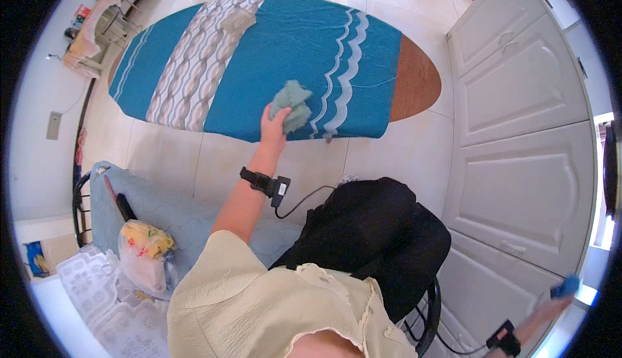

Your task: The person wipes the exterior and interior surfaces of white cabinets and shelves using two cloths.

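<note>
My left hand [274, 124] grips a crumpled pale green cloth [291, 105] at the near edge of an oval table. A teal tablecloth [272, 52] with a patterned band and white wavy lines covers most of that table; brown wood [418, 81] shows at its right end. My right hand [559, 296] reaches out to the far lower right, beside the pale cabinet, with a small blue thing [565, 287] at its fingers; blur hides what it is and how it is held. A crumpled translucent or beige item [239, 21] lies on the tablecloth's patterned band.
Tall pale cabinet doors [520, 188] stand at the right. On the left, a light blue padded seat [160, 188] holds a plastic bag [146, 261] with yellow contents and a red and black long-handled thing [120, 201]. Cables run from both wrist straps. A black metal armrest [434, 314] curves near my lap.
</note>
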`<state>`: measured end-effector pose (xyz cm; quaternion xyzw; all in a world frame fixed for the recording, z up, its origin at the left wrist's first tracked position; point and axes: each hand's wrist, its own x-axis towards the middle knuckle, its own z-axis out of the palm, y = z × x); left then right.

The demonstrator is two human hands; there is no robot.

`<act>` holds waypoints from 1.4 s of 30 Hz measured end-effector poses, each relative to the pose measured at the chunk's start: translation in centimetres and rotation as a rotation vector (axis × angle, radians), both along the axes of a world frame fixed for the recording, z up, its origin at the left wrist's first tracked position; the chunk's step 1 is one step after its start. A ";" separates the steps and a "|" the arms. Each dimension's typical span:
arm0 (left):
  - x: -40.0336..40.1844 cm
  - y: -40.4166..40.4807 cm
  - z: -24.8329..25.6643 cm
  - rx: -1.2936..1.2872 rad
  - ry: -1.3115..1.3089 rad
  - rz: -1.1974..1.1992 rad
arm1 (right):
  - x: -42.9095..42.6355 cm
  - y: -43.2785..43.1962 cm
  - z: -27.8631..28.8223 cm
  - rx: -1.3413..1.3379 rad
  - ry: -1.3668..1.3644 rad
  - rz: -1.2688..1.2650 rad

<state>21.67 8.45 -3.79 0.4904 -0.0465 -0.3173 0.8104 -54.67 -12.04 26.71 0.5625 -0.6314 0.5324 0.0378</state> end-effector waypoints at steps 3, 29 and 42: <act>1.4 1.6 -1.2 0.029 -0.048 0.068 | 14.1 -1.0 -7.2 0.427 -0.541 0.302; 2.6 6.8 -4.5 0.548 -0.207 0.094 | 45.0 -9.7 -33.5 1.610 -0.880 1.115; -4.3 1.2 10.6 0.716 0.101 0.095 | 27.1 -9.8 -9.0 1.499 -1.113 0.591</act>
